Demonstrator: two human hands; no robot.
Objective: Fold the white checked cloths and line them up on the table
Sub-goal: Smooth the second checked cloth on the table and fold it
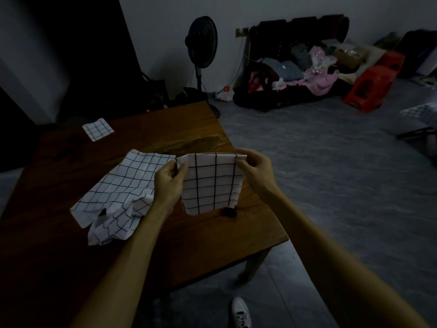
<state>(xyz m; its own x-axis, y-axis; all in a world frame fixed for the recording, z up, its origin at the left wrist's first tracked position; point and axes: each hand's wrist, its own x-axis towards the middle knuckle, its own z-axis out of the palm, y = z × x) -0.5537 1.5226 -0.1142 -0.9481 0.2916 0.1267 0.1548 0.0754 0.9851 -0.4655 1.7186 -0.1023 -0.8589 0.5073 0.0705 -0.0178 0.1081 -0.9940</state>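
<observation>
Your left hand (168,183) covers the left edge of the held cloth (212,183); the fingers (183,170) wrap over its top corner, so the fold behind them is hidden. Your right hand (254,168) hides the cloth's right top corner the same way. The crumpled cloth (118,195) just left of your left fingers tucks under your wrist; its layers can't be counted. The table (177,129) runs off the frame's left edge, too dark there to read. Far right of your right fingers, another checked fabric (418,113) is blurred and cut by the edge. The shoe (241,312) is cropped at the bottom.
</observation>
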